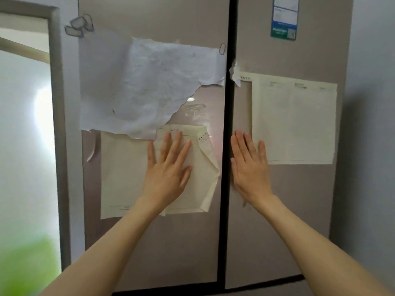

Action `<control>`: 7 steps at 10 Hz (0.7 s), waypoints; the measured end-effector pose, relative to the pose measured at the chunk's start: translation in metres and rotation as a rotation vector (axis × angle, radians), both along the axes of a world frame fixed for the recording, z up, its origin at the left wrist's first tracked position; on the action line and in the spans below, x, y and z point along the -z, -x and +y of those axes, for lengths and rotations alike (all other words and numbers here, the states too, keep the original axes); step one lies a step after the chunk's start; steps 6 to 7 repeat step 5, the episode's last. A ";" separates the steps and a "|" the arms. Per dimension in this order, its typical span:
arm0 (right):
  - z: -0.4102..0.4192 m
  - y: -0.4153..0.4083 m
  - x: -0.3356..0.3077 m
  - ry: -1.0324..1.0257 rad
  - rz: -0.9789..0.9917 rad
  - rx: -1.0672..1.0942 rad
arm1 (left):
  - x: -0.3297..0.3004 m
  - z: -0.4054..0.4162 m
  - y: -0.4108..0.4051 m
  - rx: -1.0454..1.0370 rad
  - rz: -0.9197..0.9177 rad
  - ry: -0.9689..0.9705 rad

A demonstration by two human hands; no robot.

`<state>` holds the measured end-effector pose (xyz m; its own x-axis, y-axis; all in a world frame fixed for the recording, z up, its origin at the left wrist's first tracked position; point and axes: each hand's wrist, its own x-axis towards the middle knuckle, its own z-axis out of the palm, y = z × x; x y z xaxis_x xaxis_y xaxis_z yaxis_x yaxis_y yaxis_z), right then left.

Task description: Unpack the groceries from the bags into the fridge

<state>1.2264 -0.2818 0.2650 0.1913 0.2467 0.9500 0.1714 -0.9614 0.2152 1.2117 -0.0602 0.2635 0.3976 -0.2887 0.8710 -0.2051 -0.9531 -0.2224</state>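
Note:
A tall grey-brown fridge fills the view, both upper doors closed, with a dark gap (227, 146) running down between them. My left hand (168, 167) lies flat with fingers spread on the left door (149, 242), over a cream sheet of paper (121, 174) stuck there. My right hand (249, 167) presses flat on the right door (277, 210), just right of the gap. Both hands hold nothing. No bags or groceries are in view.
A torn white paper (139, 88) hangs on the left door and a cream form (295, 122) on the right door. An energy label (285, 18) sits at top right. A window frame (57, 124) stands left, a wall right. A lower drawer seam (256, 288) runs along the bottom.

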 end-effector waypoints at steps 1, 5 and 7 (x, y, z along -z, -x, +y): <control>0.001 -0.022 0.001 -0.016 -0.020 -0.068 | 0.008 0.003 -0.013 -0.008 -0.130 -0.018; 0.009 -0.022 0.001 -0.097 0.072 -0.129 | 0.012 0.002 -0.021 -0.036 -0.236 0.000; 0.009 -0.022 0.001 -0.097 0.072 -0.129 | 0.012 0.002 -0.021 -0.036 -0.236 0.000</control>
